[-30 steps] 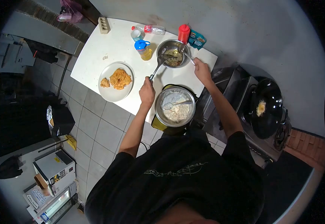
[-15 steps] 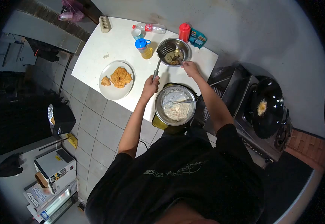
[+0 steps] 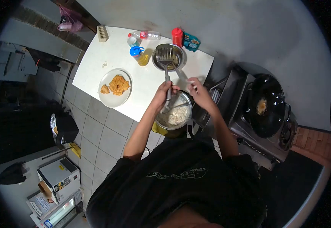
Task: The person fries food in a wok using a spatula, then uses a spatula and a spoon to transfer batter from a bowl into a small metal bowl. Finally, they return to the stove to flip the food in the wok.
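My left hand (image 3: 162,95) is closed round the grey handle of a black slotted spatula (image 3: 165,56), whose head is above a small metal bowl (image 3: 154,64). Some brownish bits and liquid show inside that bowl, and a spoon handle (image 3: 180,74) leans out over its near rim. To the right of it, my right hand (image 3: 201,95) is in the air with fingers apart, slightly blurred, and I see nothing in it. Below both hands is a larger metal bowl (image 3: 190,114) of white lumpy batter with a spoon in it, partly hidden by my left hand.
A plate (image 3: 105,99) with golden fried pieces is on the white table (image 3: 85,72). A blue-capped bottle (image 3: 139,56), a red squeeze bottle (image 3: 177,37) and a green packet (image 3: 191,41) line the back. At right, a black wok (image 3: 268,117) with a frying piece sits on the stove.
My right hand has let go of the spoon in the small bowl and drawn back toward me. The spatula in my left hand has swung more upright, and the view has shifted slightly.
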The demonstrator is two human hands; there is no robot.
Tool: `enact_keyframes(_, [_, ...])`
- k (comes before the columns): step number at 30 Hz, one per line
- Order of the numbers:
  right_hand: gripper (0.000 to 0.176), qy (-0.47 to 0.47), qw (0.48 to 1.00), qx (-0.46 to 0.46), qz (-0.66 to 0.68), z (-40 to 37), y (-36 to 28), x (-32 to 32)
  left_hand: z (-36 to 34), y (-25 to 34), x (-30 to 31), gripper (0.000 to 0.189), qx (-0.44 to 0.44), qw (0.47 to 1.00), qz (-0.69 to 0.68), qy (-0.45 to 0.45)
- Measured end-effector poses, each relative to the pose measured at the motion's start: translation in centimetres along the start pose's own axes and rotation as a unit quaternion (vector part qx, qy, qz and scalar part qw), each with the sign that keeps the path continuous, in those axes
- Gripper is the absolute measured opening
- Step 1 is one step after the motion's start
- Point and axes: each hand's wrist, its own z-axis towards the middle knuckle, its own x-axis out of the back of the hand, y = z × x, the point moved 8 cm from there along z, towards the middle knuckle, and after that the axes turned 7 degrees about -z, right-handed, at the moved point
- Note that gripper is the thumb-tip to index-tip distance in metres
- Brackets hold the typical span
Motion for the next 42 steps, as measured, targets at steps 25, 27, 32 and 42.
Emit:
enact_keyframes(25, [0.008, 0.424, 0.864, 0.266, -0.043, -30.9, -6.0, 25.3, -15.6, -11.7, -38.2, 0.043, -0.065, 0.948, 0.19, -0.248])
enact_keyframes(27, [0.006, 0.439, 0.852, 0.281, -0.048, -32.7, -5.0, 28.2, -15.5, -13.3, -37.9, 0.043, -0.065, 0.931, 0.241, -0.265])
enact_keyframes(32, [0.024, 0.44, 0.872, 0.154, 0.152, -36.1, 0.2, 35.0, -13.8, -17.3, -33.5, 0.036, -0.018, 0.935, 0.289, -0.204])
enact_keyframes(42, [0.028, 0.35, 0.933, 0.019, 0.081, -34.6, 5.0, 42.7, -12.1, -21.6, -28.3, 0.03, -0.065, 0.942, 0.326, -0.057])
